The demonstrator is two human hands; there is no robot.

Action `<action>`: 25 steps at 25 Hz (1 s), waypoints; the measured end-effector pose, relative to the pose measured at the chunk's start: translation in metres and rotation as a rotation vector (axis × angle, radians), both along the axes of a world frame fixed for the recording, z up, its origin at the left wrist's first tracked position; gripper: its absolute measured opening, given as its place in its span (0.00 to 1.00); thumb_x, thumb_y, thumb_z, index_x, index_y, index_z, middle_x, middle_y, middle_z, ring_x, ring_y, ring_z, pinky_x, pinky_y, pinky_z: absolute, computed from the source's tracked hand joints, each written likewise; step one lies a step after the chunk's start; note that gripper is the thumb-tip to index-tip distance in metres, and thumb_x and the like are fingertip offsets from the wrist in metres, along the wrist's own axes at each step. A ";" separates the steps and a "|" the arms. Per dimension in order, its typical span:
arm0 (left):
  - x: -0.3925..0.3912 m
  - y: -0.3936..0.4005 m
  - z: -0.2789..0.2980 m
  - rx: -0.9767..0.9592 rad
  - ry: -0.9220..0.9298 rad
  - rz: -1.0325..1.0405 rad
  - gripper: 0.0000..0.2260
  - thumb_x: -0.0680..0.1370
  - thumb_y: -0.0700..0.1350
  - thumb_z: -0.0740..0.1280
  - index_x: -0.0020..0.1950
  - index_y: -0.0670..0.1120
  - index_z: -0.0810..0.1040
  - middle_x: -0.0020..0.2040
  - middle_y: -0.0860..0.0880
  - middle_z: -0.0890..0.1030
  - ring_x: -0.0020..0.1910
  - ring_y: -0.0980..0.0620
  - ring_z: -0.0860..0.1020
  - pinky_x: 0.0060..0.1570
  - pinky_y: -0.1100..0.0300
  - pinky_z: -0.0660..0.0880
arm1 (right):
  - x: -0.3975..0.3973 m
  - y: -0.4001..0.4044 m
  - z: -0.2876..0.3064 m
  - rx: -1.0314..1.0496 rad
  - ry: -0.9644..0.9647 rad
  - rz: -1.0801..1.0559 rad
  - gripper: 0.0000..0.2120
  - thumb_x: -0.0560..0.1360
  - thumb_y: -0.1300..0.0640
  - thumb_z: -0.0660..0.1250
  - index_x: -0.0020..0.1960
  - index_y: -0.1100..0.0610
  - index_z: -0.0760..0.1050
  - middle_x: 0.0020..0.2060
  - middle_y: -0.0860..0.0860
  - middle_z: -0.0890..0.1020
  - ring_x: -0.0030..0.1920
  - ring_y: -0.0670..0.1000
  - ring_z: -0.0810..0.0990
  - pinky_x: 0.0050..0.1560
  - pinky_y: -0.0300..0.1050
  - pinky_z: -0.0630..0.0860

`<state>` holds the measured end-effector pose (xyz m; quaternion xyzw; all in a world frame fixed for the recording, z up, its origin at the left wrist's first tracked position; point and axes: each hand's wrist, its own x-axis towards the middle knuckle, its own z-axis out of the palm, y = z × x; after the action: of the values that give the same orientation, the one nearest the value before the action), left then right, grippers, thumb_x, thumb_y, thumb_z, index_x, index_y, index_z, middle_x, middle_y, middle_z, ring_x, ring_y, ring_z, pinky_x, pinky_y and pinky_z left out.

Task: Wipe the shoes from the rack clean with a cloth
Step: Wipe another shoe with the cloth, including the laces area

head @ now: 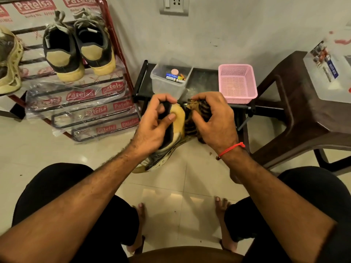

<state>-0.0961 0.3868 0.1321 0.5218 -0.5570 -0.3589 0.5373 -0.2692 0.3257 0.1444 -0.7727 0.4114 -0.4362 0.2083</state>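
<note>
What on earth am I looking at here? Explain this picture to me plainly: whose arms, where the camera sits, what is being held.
There is no machine: a seated person wears a camera on the head, looking down at their own arms and bare feet. The left hand grips a worn shoe by its heel, fingers curled over the collar. The right hand holds a striped cloth against that shoe. On the left stands a red shoe rack carrying a pair of dark shoes. Beyond the hands, a low black stand bears a clear tub and a pink basket. A brown stool is on the right.
</note>
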 end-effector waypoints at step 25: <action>-0.004 -0.001 -0.010 0.111 0.172 0.368 0.14 0.78 0.35 0.67 0.51 0.56 0.73 0.39 0.48 0.71 0.41 0.47 0.71 0.44 0.48 0.71 | 0.021 0.045 -0.044 0.036 0.235 -0.119 0.15 0.69 0.54 0.74 0.54 0.55 0.75 0.51 0.52 0.72 0.40 0.52 0.77 0.35 0.46 0.79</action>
<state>-0.1006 0.3859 0.1220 0.6111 -0.3835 -0.3281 0.6098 -0.2481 0.3702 0.1006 -0.7890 0.4859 -0.3465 0.1462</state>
